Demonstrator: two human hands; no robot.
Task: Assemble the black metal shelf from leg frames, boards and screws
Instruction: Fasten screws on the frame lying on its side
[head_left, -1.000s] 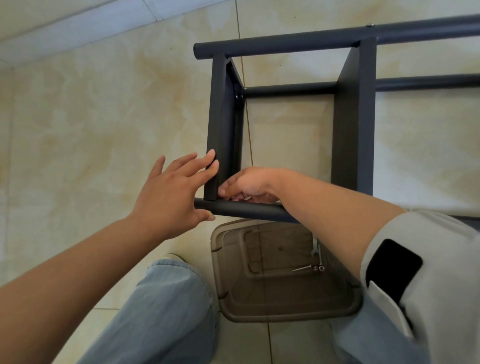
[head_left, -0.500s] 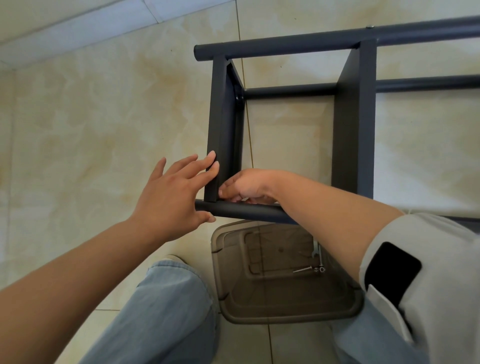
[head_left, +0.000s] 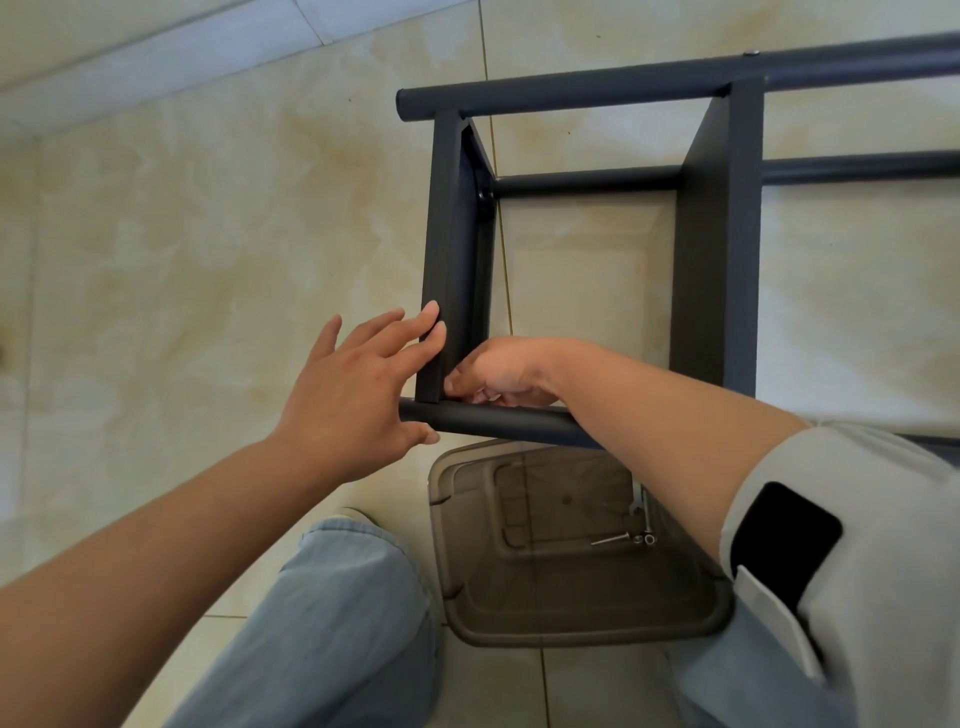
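Left hand (head_left: 353, 395) at centre-left, fingers straight, fingertips pressing left board (head_left: 451, 260), thumb under near tube (head_left: 498, 420). Black shelf (head_left: 719, 249) on tiled floor (head_left: 182, 234), upper right. Right hand (head_left: 501, 371) at centre, fingers curled at board-tube joint; whatever they hold is hidden. Tinted plastic bin (head_left: 582, 623) lower centre, screws (head_left: 623, 538) inside.

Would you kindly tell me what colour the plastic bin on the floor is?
Translucent brown-grey bin, seen in the head view.

Open gap (head_left: 582, 270) between shelf boards (head_left: 719, 234)
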